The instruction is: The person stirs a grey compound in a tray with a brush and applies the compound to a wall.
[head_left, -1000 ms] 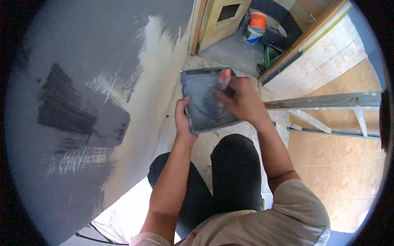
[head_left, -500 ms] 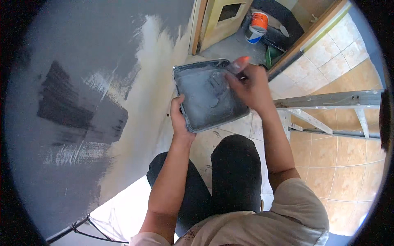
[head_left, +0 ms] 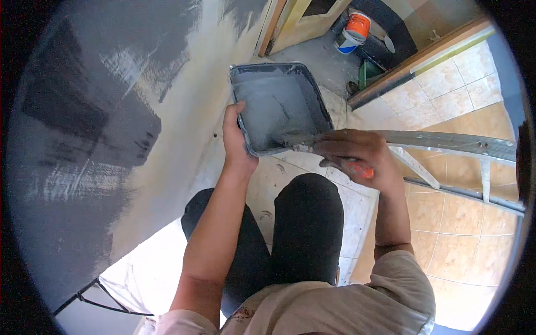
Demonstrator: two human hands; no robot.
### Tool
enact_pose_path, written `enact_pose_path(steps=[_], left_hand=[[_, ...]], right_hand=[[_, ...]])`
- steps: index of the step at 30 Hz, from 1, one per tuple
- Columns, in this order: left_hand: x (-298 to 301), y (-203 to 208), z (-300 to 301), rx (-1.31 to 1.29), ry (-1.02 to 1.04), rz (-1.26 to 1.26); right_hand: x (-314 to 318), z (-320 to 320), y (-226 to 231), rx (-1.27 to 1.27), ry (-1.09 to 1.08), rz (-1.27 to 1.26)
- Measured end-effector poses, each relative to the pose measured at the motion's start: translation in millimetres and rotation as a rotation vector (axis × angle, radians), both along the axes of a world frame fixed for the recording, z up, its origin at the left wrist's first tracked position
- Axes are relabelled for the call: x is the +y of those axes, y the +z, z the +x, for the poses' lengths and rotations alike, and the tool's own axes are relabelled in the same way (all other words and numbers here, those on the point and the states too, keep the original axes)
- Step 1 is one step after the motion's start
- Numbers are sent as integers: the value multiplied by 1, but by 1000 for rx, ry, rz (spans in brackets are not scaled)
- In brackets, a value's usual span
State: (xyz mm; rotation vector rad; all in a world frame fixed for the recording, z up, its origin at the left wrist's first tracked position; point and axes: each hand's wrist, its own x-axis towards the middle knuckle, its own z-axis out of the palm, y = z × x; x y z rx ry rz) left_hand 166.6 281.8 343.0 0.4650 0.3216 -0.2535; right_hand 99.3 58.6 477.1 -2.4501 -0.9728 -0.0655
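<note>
My left hand (head_left: 239, 142) is closed on the near left edge of a dark square paint tray (head_left: 312, 89), its thumb over the rim. Thin grey paint (head_left: 265, 106) spreads across the tray's floor. In my right hand (head_left: 368, 153) is a paintbrush (head_left: 298, 140), its orange handle end showing under the palm. The brush points left, with its bristle end low over the tray's near right corner; some of the bristles blur into the paint. To the left stands a wall (head_left: 61, 162) partly coated in dark grey, with a pale unpainted band.
A metal ladder (head_left: 458, 142) stands at right, close to my right hand. Beyond the tray, a doorway (head_left: 407, 61) leads to an orange bucket (head_left: 357, 25) stacked on a white and blue one. My knees (head_left: 310, 206) are below the tray, over a tiled floor.
My right hand has swung down and right from above the tray, turning the brush so its handle points right instead of up. The tray has shifted slightly up and left.
</note>
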Motion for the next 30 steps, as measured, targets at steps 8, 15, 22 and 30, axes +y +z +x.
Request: enact_pose_path(steps=[8, 15, 22, 30], left_hand=[[-2, -15, 4, -2, 52, -3], [-7, -18, 5, 48, 68, -56], [-9, -23, 10, 32, 71, -75], [-11, -26, 15, 40, 95, -13]], right_hand=[[-11, -15, 13, -71, -19, -32], [-17, -13, 14, -65, 36, 10], [-20, -14, 21, -25, -16, -54], [-28, -18, 21, -90, -34, -20]])
